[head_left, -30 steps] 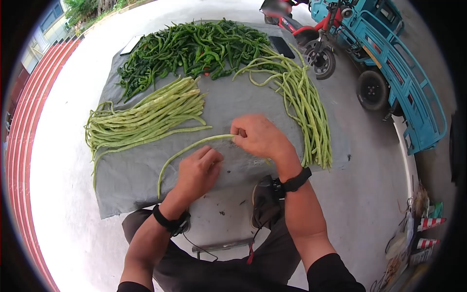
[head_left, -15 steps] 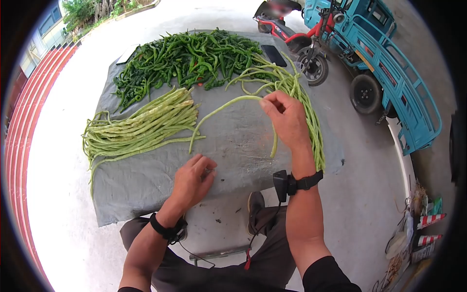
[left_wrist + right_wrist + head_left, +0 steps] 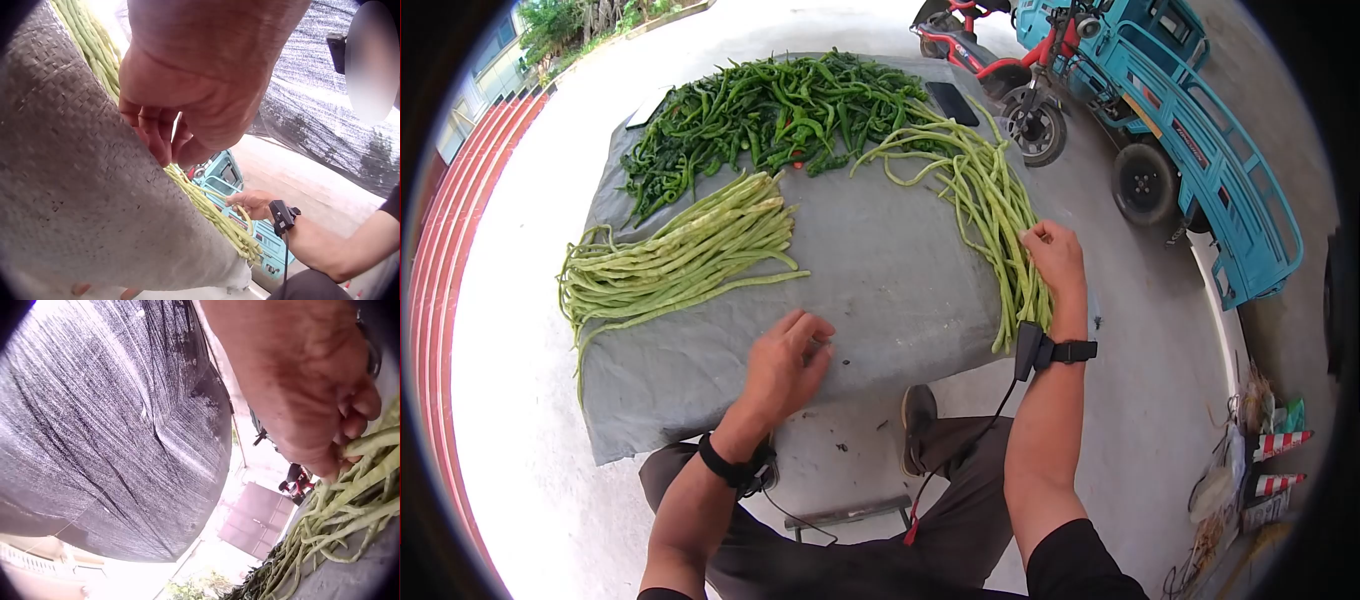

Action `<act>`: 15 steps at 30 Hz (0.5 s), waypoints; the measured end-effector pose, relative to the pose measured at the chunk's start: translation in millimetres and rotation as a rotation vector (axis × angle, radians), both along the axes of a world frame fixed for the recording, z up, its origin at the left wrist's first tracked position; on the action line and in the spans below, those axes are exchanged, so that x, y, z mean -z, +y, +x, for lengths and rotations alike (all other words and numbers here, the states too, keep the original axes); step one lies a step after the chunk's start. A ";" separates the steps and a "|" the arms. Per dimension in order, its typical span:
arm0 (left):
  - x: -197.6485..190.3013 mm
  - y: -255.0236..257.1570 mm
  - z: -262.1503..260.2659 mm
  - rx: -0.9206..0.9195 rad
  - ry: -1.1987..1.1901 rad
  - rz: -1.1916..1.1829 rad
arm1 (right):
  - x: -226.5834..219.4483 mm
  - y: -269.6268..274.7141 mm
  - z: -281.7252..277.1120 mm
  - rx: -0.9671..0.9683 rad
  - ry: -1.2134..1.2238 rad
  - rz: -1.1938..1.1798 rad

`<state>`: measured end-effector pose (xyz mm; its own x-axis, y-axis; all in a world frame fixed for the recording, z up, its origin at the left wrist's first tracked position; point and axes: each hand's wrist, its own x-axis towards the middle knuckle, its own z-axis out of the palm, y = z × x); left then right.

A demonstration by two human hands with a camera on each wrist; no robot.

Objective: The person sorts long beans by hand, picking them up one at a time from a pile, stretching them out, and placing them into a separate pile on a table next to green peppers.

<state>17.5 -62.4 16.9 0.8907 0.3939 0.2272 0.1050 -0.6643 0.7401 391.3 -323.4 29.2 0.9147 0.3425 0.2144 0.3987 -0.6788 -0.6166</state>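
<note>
Over the right-hand pile of long green beans, the right hand pinches one long bean between thumb and fingers; the right wrist view shows the bean at the fingertips. In the left wrist view that bean curves down from the right hand. The left hand hovers near the front of the grey cloth, fingers loosely bent and holding nothing. Its fingers hang relaxed in the left wrist view too. A neater bundle of long beans lies left.
Green peppers are heaped at the back of the cloth, with a dark phone at their right and a white object at their left. A blue cargo tricycle and a red scooter stand beyond.
The right hand has carried the single bean from the middle of the cloth rightwards to the right-hand pile. The left hand has drawn slightly back and left, its fingers still loose.
</note>
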 end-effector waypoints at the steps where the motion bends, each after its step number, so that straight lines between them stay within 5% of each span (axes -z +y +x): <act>1: -0.2 0.1 1.0 -0.003 0.007 -0.010 | -1.0 -1.2 1.5 -0.008 0.012 0.024; 10: 0.6 2.0 1.3 0.023 0.017 0.023 | -23.0 -4.5 -19.1 -0.062 0.306 -0.032; 15: -1.3 2.9 1.1 0.032 0.035 0.051 | -11.6 -5.0 -19.5 -0.132 0.182 -0.115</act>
